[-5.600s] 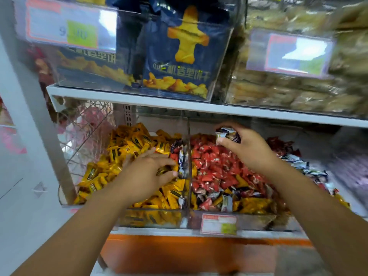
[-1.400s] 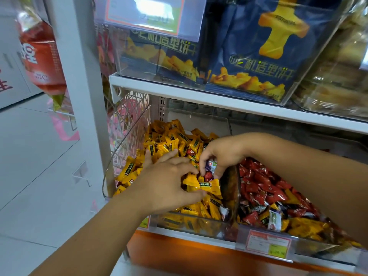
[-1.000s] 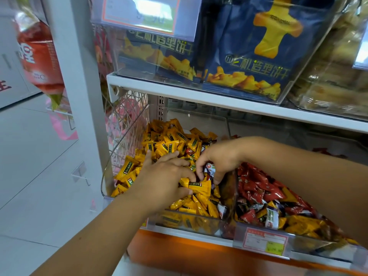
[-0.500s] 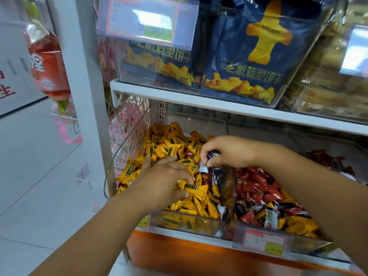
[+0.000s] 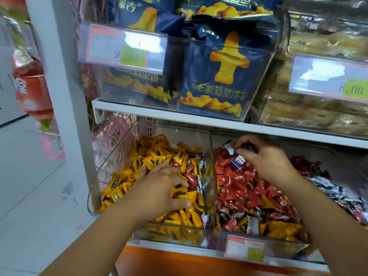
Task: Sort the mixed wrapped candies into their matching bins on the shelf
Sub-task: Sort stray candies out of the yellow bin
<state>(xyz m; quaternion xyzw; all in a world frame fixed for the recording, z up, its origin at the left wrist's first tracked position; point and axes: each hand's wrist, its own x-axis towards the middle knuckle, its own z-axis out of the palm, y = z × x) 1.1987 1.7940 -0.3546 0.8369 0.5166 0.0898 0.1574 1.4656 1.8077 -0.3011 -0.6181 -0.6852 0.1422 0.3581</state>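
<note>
Left hand (image 5: 159, 189) gripping yellow candies (image 5: 182, 193), right hand (image 5: 265, 163) pinching blue candies (image 5: 237, 162)

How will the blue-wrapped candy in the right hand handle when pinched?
Probably light: the right hand pinches the blue-wrapped candy with fingertips alone. Its glossy wrapper likely slips and crinkles. Dropped, it should settle rather than roll, like the red candies heaped below.
</note>
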